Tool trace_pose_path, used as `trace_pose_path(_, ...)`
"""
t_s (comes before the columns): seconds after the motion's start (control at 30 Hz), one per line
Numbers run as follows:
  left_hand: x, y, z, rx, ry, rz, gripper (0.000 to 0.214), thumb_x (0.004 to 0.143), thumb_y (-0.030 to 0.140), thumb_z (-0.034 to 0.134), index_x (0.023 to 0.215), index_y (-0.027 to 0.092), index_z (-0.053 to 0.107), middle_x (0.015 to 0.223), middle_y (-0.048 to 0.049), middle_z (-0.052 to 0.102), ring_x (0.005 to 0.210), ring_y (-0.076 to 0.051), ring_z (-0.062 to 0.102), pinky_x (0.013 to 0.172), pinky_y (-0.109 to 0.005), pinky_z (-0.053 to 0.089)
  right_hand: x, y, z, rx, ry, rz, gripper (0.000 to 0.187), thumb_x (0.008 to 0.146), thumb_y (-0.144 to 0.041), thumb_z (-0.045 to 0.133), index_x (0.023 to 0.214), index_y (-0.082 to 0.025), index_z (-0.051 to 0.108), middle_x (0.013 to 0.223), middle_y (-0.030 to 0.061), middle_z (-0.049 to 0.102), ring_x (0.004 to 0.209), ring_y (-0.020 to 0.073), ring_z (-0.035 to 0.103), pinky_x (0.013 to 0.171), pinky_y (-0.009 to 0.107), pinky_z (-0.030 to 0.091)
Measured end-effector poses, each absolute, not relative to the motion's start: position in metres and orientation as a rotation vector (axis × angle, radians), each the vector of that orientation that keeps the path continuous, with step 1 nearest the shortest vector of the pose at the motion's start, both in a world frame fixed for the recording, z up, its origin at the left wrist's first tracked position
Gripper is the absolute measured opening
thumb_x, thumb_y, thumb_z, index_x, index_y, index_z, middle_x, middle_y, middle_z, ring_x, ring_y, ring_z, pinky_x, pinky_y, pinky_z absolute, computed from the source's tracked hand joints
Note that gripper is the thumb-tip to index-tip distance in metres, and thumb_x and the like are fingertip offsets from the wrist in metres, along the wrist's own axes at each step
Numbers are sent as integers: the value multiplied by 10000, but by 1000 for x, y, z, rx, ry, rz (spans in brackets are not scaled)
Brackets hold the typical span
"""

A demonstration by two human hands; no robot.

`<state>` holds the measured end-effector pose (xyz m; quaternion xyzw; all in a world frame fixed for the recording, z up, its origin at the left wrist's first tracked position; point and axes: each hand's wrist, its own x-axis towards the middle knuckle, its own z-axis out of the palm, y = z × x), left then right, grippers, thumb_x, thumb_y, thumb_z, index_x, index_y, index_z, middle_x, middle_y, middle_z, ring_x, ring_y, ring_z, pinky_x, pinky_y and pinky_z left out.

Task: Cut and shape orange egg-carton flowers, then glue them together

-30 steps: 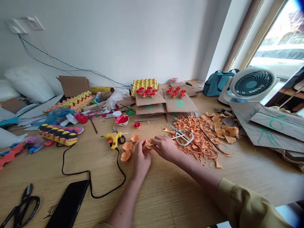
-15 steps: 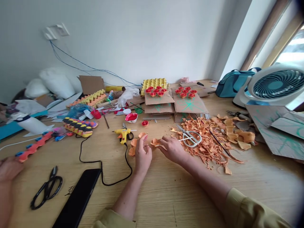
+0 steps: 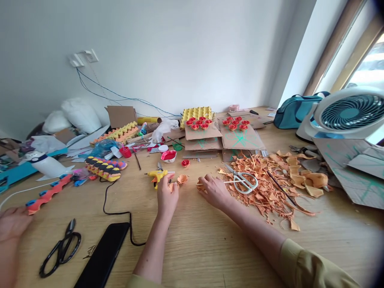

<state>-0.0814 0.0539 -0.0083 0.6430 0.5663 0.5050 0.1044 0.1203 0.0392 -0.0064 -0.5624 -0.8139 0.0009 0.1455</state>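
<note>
My left hand is at the middle of the table, just right of the yellow glue gun. Its fingers are curled around an orange egg-carton cup, mostly covered by the hand. Another orange petal-shaped cup sits beside my left thumb. My right hand rests low over the table, its fingers closed on a small orange cup piece that they largely hide. A thin white stick lies beyond the knuckles, by white-handled scissors. A single red flower lies behind both hands.
Orange scraps are heaped at right. Red flowers stand on cardboard behind, near a dish of red paint. Black scissors and a black phone lie front left. Another person's hand touches a painted carton strip.
My left hand has moved left, onto the orange cups by the glue gun. My right hand has turned lower over its cup piece. The view has shifted slightly.
</note>
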Motion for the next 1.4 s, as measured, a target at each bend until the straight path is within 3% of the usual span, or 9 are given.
trace_pose_path(0.1, -74, 68, -1, 2322, 1781, 1076, 352, 800, 155, 569, 1146, 200, 618, 1125, -146, 663, 1134, -336, 574, 1007, -488, 424, 133, 39, -3, -1690, -2310, -28, 438, 878, -401, 669, 1245, -189, 560, 1099, 134, 656, 966, 260, 634, 838, 362, 400)
trace_pose_path(0.23, -68, 92, 7, 2572, 1955, 551, 455, 832, 241, 612, 1281, 180, 568, 1269, -210, 618, 1279, -409, 463, 1091, -602, 265, 146, 23, 4, -1700, -2284, -87, 640, 843, -525, 683, 1345, -182, 485, 1185, 160, 615, 1060, 292, 588, 881, 400, 390)
trace_pose_path(0.3, -68, 101, 7, 2599, 2002, 289, 444, 850, 284, 601, 1279, 172, 568, 1260, -218, 630, 1275, -419, 466, 1085, -629, 239, 150, 11, 8, -1683, -2267, -119, 607, 869, -533, 651, 1341, -193, 478, 1194, 151, 606, 1073, 285, 576, 888, 402, 385)
trace_pose_path(0.4, -67, 107, 5, 2594, 1999, 207, 334, 852, 315, 595, 1145, 159, 635, 1123, -223, 691, 1115, -414, 581, 1041, -642, 266, 154, -3, 11, -1639, -2247, -149, 494, 911, -495, 612, 1299, -212, 496, 1165, 121, 615, 1041, 262, 584, 868, 387, 387)
trace_pose_path(0.53, -66, 104, 4, 2623, 1955, 169, 225, 852, 293, 583, 1033, 186, 664, 1030, -179, 721, 1024, -365, 637, 1018, -564, 322, 152, -9, 10, -1568, -2225, -153, 452, 915, -438, 630, 1283, -211, 500, 1138, 99, 626, 993, 246, 599, 831, 372, 392)
trace_pose_path(0.73, -61, 89, 10, 2681, 1884, 215, 283, 874, 269, 544, 1121, 181, 652, 1056, -153, 699, 1034, -331, 635, 935, -439, 421, 148, -9, 6, -1472, -2200, -144, 437, 909, -376, 651, 1284, -206, 506, 1152, 106, 633, 1001, 243, 596, 822, 360, 388)
trace_pose_path(0.87, -47, 62, 11, 2546, 1677, 626, 334, 884, 278, 553, 1202, 212, 630, 1134, -121, 672, 1036, -287, 648, 873, -360, 488, 157, -17, 10, -1479, -2139, -132, 320, 952, -342, 587, 1239, -206, 549, 1094, 91, 662, 969, 232, 609, 816, 350, 390)
trace_pose_path(1.13, -11, 4, -9, 2244, 1070, 929, 497, 818, 163, 646, 1306, 233, 583, 1246, -109, 649, 1120, -253, 637, 963, -357, 509, 180, -29, 3, -1448, -1999, 3, 221, 1019, -272, 422, 1128, -191, 597, 1050, 97, 706, 914, 216, 646, 786, 332, 419)
trace_pose_path(1.4, -10, 1, -23, 2219, 1038, 879, 384, 785, 155, 714, 1157, 223, 651, 1110, -80, 671, 969, -225, 677, 856, -325, 543, 168, -28, -4, -1579, -2142, 140, 169, 959, -256, 533, 826, -210, 627, 802, 28, 692, 755, 173, 629, 701, 273, 374)
